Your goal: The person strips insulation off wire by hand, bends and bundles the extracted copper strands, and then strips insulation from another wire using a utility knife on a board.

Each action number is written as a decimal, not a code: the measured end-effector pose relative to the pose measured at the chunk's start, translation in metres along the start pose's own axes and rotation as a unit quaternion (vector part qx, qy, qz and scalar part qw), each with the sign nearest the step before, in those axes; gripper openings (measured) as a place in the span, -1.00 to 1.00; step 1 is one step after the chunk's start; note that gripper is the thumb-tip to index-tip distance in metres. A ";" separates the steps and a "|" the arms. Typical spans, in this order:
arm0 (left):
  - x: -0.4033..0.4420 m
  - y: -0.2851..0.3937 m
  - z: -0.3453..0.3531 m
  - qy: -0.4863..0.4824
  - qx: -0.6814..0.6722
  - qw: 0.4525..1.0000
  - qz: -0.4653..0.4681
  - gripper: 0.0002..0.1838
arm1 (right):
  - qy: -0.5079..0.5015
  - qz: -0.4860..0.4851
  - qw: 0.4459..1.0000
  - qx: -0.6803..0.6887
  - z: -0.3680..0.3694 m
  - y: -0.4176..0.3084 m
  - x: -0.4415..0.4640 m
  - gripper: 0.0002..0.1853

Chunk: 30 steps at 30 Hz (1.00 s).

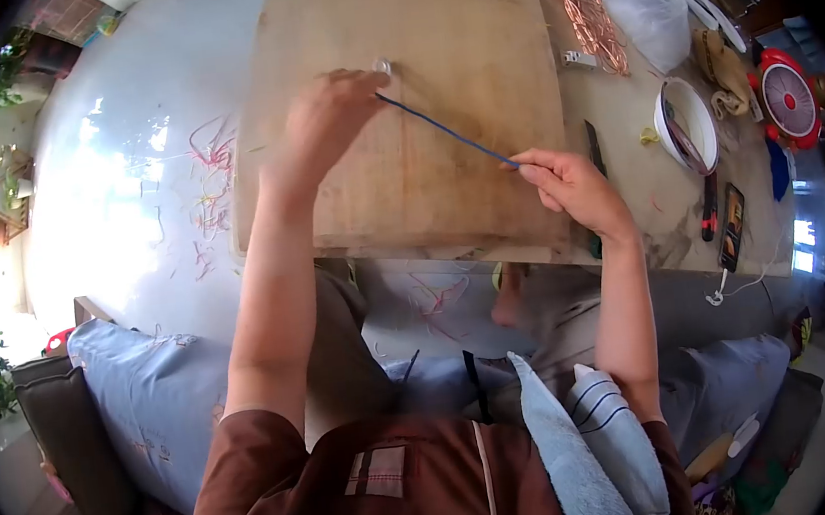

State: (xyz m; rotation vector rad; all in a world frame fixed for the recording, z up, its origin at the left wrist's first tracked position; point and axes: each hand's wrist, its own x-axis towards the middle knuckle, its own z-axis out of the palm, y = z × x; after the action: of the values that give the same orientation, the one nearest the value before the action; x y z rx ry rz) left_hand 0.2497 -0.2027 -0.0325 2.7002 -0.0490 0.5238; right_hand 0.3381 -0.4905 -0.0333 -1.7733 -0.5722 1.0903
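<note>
A thin blue wire [447, 131] runs slantwise between my two hands above a large wooden board [407, 208]. My left hand [342, 109] is closed at the wire's upper end, slightly blurred. Right at its fingertips is a small shiny, clear-looking piece [382, 66] that I cannot make out. Between thumb and forefinger, my right hand [576, 185] pinches the wire's lower end, near the board's right edge. A dark knife-like blade [594, 146] lies just beyond that edge.
A bundle of bare copper wire [588, 18] lies at the upper right, beside a white plastic bag [643, 7]. Further down are a white bowl [665, 120], a red-and-black cutter [708, 211] and a dark device [731, 227] with a white cable. Coloured strips [213, 193] litter the left side.
</note>
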 end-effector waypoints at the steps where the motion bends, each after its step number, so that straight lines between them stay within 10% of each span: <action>1: 0.001 -0.004 -0.001 0.019 0.000 0.999 -0.038 -0.77 | 0.007 0.001 1.000 0.002 -0.002 0.000 -0.002 -0.76; 8: 0.011 0.014 -0.005 -0.039 -0.015 0.981 -0.189 -0.69 | 0.054 -0.013 0.998 -0.004 -0.008 0.004 -0.008 -0.73; 11: 0.017 0.030 0.001 0.129 0.052 0.990 -0.004 -0.63 | 0.060 -0.014 0.998 -0.003 -0.006 0.005 -0.006 -0.73; 14: 0.016 0.053 0.018 0.075 0.009 0.973 0.216 -0.63 | 0.029 -0.035 0.997 0.058 -0.009 0.002 -0.007 -0.73; 30: 0.011 0.050 0.026 0.022 -0.050 0.990 0.132 -0.89 | -0.057 0.014 0.965 0.254 -0.002 0.008 -0.007 -0.72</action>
State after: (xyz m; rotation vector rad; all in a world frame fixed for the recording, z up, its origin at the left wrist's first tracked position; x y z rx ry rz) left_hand 0.2634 -0.2584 -0.0321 2.5961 -0.4139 0.6399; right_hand 0.3354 -0.5002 -0.0370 -1.2812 -0.2964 1.2357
